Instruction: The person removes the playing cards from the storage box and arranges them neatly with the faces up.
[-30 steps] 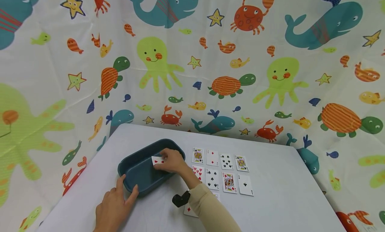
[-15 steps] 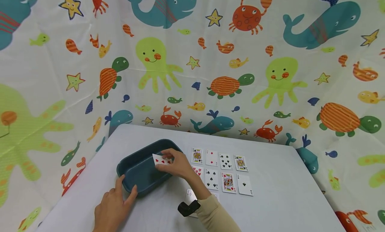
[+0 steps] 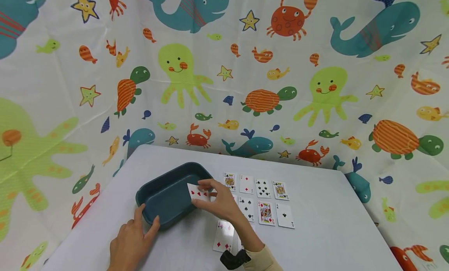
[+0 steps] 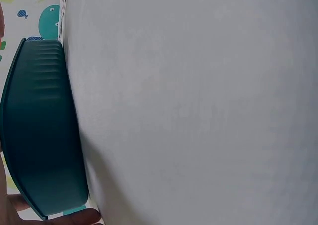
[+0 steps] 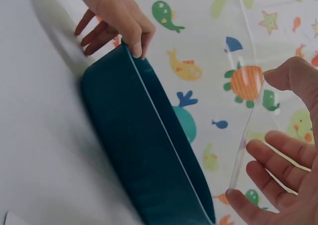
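Note:
My right hand [image 3: 222, 202] pinches a playing card [image 3: 196, 193] with red hearts between thumb and fingertips, over the right side of a dark teal tray [image 3: 166, 201]. In the right wrist view the card [image 5: 247, 130] appears nearly edge-on, its ends at the thumb and a fingertip. My left hand [image 3: 130, 238] grips the near left corner of the tray, thumb and fingers spread around its rim. The right wrist view shows this left hand [image 5: 119, 19] holding the tray's edge. Only the tray's outer wall [image 4: 42, 125] and parts of the fingers show in the left wrist view.
Face-up cards lie in rows right of the tray, among them a king of diamonds [image 3: 266, 213] and a clubs card [image 3: 285, 215]. A diamonds card [image 3: 223, 236] lies nearer; my right arm partly hides others. A sea-animal curtain [image 3: 224, 68] hangs behind the white table [image 3: 322, 216].
My right hand has moved right and toward me with the hearts card, from over the tray's middle to its right edge. The left hand stays at the tray corner.

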Demonstrator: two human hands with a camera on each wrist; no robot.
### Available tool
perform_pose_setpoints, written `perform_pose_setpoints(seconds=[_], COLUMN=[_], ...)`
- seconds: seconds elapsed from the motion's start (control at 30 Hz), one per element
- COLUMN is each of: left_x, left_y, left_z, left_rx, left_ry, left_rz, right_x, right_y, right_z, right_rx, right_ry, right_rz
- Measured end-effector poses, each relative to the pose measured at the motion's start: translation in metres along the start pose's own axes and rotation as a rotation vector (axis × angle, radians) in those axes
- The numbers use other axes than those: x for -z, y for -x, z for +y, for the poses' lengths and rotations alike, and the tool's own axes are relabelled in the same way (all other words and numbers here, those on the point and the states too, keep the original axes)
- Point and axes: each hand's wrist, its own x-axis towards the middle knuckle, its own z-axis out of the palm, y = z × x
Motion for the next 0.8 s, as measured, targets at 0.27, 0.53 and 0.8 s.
perform_pose_setpoints(seconds=[0.27,0.53,0.8], left_x=[0.001,0.002,0.002], left_y=[0.001,-0.001,-0.001], left_z=[0.000,-0.001,-0.002], left_rx=[-0.017,-0.012,-0.012], left_ry=[0.014,0.006,0.007], left_rz=[0.001,-0.011,-0.011], right_x=[0.013,0.027,0.047], right_y=[0.026,0.050,0.083], right_z=[0.002,0.010,0.024], right_rx=[0.012,-0.003,-0.016], right_ry=[0.029,0.086,0.176], right_rz=[0.006,0.009,0.014])
